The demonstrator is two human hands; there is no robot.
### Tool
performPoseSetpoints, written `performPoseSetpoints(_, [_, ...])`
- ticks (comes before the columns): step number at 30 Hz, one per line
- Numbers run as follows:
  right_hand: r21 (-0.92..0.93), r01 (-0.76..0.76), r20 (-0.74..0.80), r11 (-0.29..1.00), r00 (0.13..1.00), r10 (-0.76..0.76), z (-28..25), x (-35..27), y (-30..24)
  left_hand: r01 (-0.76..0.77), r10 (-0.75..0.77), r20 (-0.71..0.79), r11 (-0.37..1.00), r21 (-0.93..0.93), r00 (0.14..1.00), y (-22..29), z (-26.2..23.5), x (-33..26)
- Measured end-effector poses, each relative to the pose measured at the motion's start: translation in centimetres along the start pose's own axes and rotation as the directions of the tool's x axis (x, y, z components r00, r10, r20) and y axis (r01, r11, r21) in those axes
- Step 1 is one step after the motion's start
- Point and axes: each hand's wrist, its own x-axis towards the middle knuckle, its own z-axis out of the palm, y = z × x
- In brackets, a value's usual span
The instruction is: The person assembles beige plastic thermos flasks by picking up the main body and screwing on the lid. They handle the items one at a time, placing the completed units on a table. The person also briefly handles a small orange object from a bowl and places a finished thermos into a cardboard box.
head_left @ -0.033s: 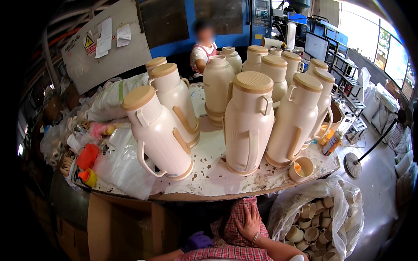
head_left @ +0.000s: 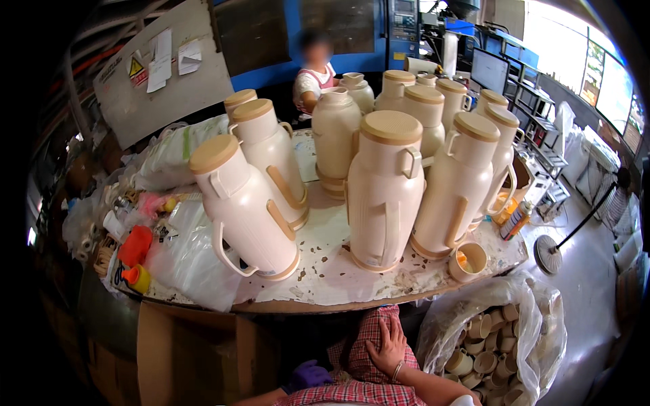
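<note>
My right hand point(head_left: 388, 348) lies flat on my knee over red plaid cloth point(head_left: 370, 327), its fingers stretched out and nothing in it. My left hand point(head_left: 307, 376), in a purple glove, rests low by my lap; its fingers are too dark and partly hidden to make out. Both hands are apart from the table. On the table ahead stand several cream vacuum flasks with tan lids and handles. The nearest are a left flask point(head_left: 252, 213), a middle flask point(head_left: 383, 196) and a right flask point(head_left: 455, 186). Farther back, a flask without a lid point(head_left: 336, 132) shows its spout.
A cardboard box point(head_left: 254, 352) is below the table's left side. At right, a clear bag point(head_left: 542, 325) holds many cream cups. A cup point(head_left: 467, 272) and a spray can point(head_left: 516, 222) sit near the table's right edge. Plastic bags point(head_left: 193, 250) cover its left. A co-worker point(head_left: 315, 84) is behind.
</note>
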Motion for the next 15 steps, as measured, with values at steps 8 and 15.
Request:
performPoseSetpoints(8, [0.198, 0.032, 0.001, 0.980, 0.999, -0.033, -3.3, 2.4, 3.4, -0.008, 0.008, -0.002, 1.000, -0.030, 1.000, -0.5, 0.8, -0.3])
performPoseSetpoints(15, [0.064, 0.019, -0.571, 0.998, 0.821, 0.021, -19.3, 13.0, 10.1, 0.030, -0.030, 0.041, 1.000, 0.003, 0.999, -0.6, 1.4, -0.8])
